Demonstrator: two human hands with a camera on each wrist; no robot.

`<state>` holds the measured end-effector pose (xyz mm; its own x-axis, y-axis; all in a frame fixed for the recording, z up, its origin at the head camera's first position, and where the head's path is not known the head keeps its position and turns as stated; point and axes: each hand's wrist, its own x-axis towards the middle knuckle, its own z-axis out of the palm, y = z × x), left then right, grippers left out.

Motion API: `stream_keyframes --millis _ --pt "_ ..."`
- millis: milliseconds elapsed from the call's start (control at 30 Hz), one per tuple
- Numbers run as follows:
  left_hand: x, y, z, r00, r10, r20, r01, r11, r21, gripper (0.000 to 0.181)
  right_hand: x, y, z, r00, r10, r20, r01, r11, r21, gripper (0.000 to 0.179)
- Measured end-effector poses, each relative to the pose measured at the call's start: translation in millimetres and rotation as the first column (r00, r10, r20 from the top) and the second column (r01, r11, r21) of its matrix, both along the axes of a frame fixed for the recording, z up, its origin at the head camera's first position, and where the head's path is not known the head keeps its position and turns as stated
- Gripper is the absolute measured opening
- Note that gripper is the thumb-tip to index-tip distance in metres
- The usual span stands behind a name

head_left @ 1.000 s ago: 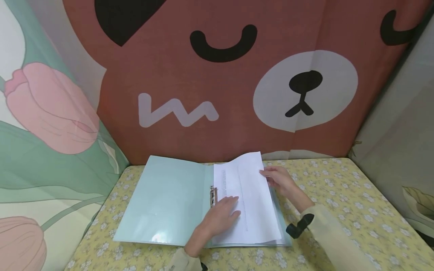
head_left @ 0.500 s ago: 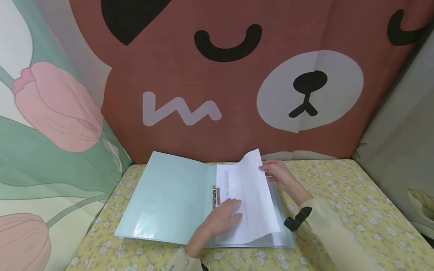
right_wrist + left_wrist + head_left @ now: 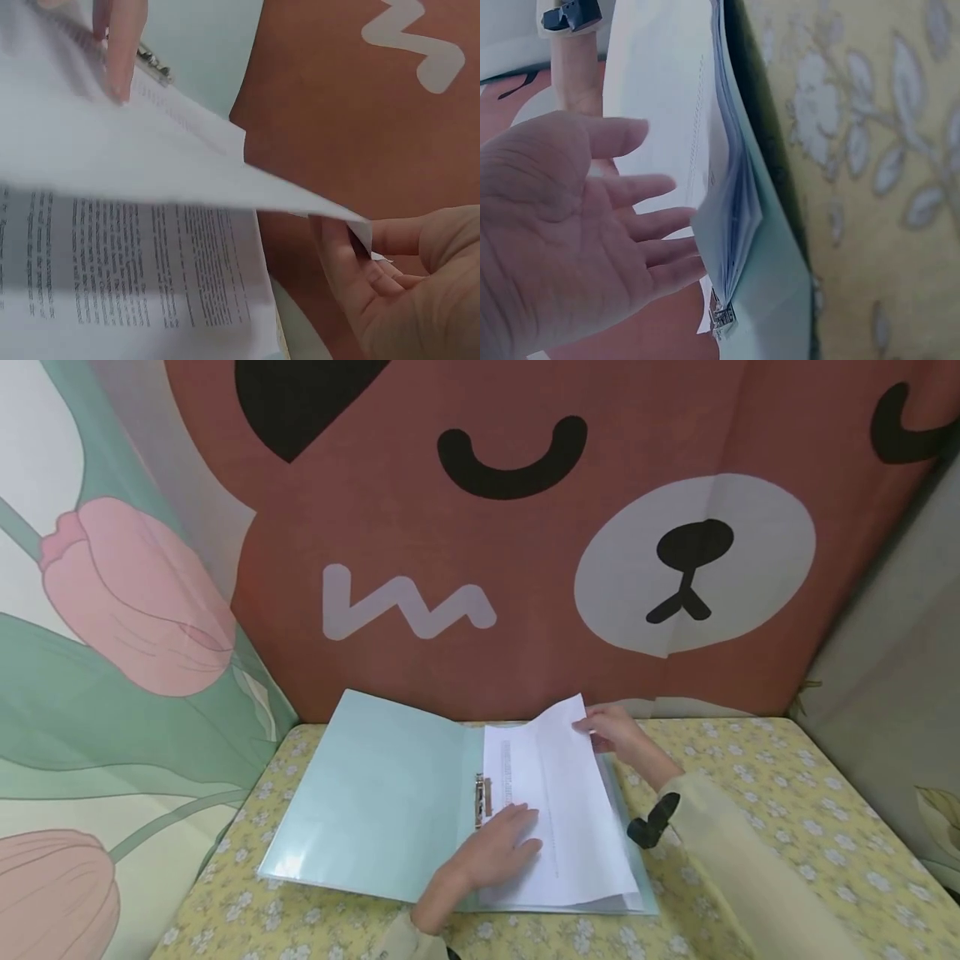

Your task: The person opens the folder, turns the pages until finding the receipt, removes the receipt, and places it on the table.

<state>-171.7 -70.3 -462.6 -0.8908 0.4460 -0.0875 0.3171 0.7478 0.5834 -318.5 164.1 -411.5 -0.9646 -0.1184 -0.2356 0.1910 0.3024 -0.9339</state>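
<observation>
A pale green folder [image 3: 375, 802] lies spread open on the table, with a metal clip [image 3: 482, 800] along its spine. White papers fill its right side. My right hand [image 3: 618, 735] pinches the top sheet of paper [image 3: 573, 810] near its upper right corner. In the right wrist view that sheet [image 3: 165, 169] is raised, and a page of printed text [image 3: 150, 262] shows beneath. My left hand [image 3: 498, 850] rests on the sheet's left part beside the clip, fingers extended. The left wrist view shows this hand [image 3: 570, 232] beside the edges of the paper stack [image 3: 735, 191].
A yellow floral cloth [image 3: 750, 810] covers the table. Behind it hangs a brown bear-print curtain [image 3: 525, 652]. A tulip-print curtain [image 3: 135, 602] borders the left side, and a grey one [image 3: 885, 652] the right.
The top sheet's lower right corner rose, then dropped back, and its bend flattened. My right hand stays on the sheet, slightly farther up. My left hand keeps its place. The head view shifted slightly.
</observation>
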Motion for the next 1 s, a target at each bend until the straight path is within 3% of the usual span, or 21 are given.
stream_keyframes --millis 167,300,367,533,567,633,833,1000 --pt "-0.7 1.3 6.7 0.996 0.089 0.016 -0.091 0.982 0.168 0.051 -3.3 -6 8.4 0.997 -0.007 0.072 0.013 0.997 -0.081 0.035" --pt "-0.6 -0.1 14.8 0.984 0.152 0.091 -0.174 0.921 0.349 0.055 -3.5 -14 17.9 0.992 0.002 0.126 0.022 0.982 -0.188 0.043" --pt "-0.5 -1.7 21.0 0.973 0.171 0.155 -0.224 0.866 0.446 0.056 -2.2 -18 22.4 0.989 0.008 0.147 0.031 0.965 -0.261 0.045" --pt "-4.4 -10.6 39.7 0.925 0.164 0.342 -0.357 0.680 0.641 0.056 1.4 -33 33.1 0.984 0.012 0.177 0.064 0.907 -0.417 0.035" --pt "-5.4 -13.7 43.4 0.918 0.156 0.365 -0.373 0.651 0.661 0.057 1.6 -36 34.9 0.983 0.014 0.181 0.067 0.897 -0.437 0.031" --pt "-6.7 -20.0 51.2 0.910 0.141 0.391 -0.389 0.621 0.680 0.061 1.7 -43 38.0 0.983 0.020 0.183 0.070 0.878 -0.473 0.024" --pt "-8.2 -39.2 70.1 0.904 0.128 0.409 -0.398 0.602 0.692 0.074 1.2 -64 44.0 0.983 0.044 0.180 0.061 0.842 -0.536 0.022" --pt "-7.9 -49.9 81.9 0.896 0.169 0.410 -0.421 0.615 0.667 0.071 2.1 -80 48.2 0.980 0.046 0.195 0.077 0.811 -0.580 0.035"
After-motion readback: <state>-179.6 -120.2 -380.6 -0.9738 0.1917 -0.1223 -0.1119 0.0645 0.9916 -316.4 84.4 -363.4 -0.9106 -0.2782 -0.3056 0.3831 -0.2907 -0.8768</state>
